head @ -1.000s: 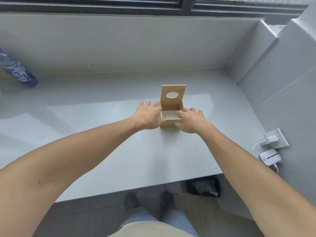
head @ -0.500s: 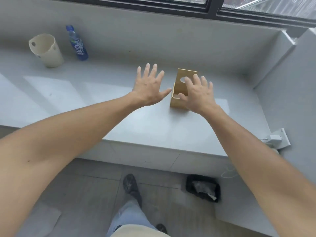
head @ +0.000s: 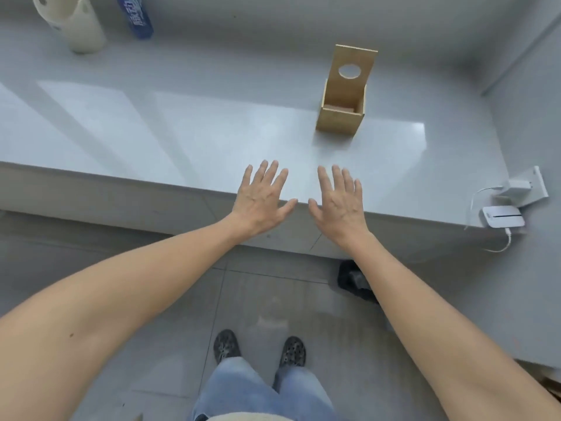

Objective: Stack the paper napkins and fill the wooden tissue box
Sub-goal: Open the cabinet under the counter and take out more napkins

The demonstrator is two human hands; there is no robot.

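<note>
The wooden tissue box (head: pixel 340 121) stands on the grey counter (head: pixel 182 141), right of centre, with its lid (head: pixel 352 71) raised upright and showing a round hole. The box's inside is mostly hidden behind its front wall. My left hand (head: pixel 262 197) and my right hand (head: pixel 340 200) hover side by side over the counter's front edge, palms down, fingers spread, holding nothing. Both are well short of the box. No paper napkins are visible.
A cream cup (head: pixel 71 22) and a blue-labelled bottle (head: pixel 136 16) stand at the back left of the counter. A wall socket with a charger (head: pixel 520 186) and a white device (head: pixel 502 217) are at the right. A dark bin (head: pixel 353 279) sits on the floor.
Both hands have let go of the box and drawn back to the counter's front edge. The view has pulled away and tilted down, so the floor and my feet show.
</note>
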